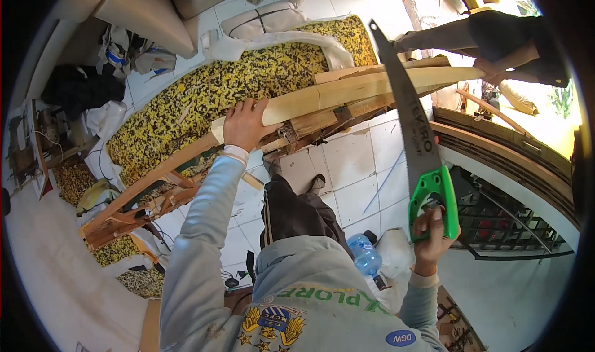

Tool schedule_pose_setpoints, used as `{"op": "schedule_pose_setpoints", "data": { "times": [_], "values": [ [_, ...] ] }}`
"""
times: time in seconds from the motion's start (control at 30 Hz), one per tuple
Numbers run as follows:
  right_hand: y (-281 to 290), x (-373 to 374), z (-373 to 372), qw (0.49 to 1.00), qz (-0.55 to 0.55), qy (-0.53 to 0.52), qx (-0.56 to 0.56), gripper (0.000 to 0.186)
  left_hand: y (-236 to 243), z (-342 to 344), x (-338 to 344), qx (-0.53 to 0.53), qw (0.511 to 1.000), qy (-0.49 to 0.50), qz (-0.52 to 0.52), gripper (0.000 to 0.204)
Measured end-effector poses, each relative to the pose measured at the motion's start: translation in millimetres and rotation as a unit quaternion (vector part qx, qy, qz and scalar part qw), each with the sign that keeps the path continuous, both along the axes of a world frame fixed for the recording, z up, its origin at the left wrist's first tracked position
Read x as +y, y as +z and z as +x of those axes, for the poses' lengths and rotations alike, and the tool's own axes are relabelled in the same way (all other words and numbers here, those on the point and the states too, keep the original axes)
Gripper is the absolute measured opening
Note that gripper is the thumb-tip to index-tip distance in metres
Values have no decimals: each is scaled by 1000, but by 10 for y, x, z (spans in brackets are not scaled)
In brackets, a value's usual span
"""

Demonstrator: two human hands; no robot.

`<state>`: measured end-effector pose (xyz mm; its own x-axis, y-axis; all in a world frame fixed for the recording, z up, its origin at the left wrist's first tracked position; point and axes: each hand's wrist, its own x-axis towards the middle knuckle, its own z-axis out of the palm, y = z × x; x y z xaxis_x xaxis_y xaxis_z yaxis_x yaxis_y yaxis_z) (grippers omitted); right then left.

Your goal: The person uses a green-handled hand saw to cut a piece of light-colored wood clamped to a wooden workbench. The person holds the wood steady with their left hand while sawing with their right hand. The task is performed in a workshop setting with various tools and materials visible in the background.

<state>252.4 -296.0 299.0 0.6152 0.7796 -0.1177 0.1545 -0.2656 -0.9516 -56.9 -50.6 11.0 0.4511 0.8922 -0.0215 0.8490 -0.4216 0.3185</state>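
While the right hand (434, 234) clenches the saw (416, 135) by its green plastic handle (450, 203), the tapering metal blade (403, 98) points away from the body, its long axis leaning left. Farther off, the left hand (245, 126) grasps the near end of a pale, smooth plank (359, 90) running rightward, passing behind the blade; contact is unclear. Beyond lies speckled yellow-and-black foam (248, 73); another person's hand (491, 71) is at the plank's far end.

At right, we are seeing a saw (423, 144) with a green handle (441, 181) and grey blade (416, 126); the plank (353, 92) is showing pale yellow. Far left, foam (173, 113) is mixing yellow and black speckles. Near us, dark trousers (288, 212) are carrying pale stripes.
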Motion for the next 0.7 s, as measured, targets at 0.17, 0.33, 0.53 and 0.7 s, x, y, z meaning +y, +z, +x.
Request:
{"op": "schedule_pose_setpoints", "data": {
  "times": [0.17,0.33,0.53,0.7],
  "values": [
    [-17,80,-328,999,16,22,19,20,310,-18,207,-46,986,-64,-146,73],
    [-162,89,-540,996,-29,86,-3,36,137,-11,122,-23,984,-105,-146,92],
    [-618,110,-822,990,-50,129,-7,42,95,-2,217,101,960,-137,-223,128],
    [-1229,-14,-843,990,-25,140,18,42,231,74,119,201,954,-19,-221,147]
  ]
}}
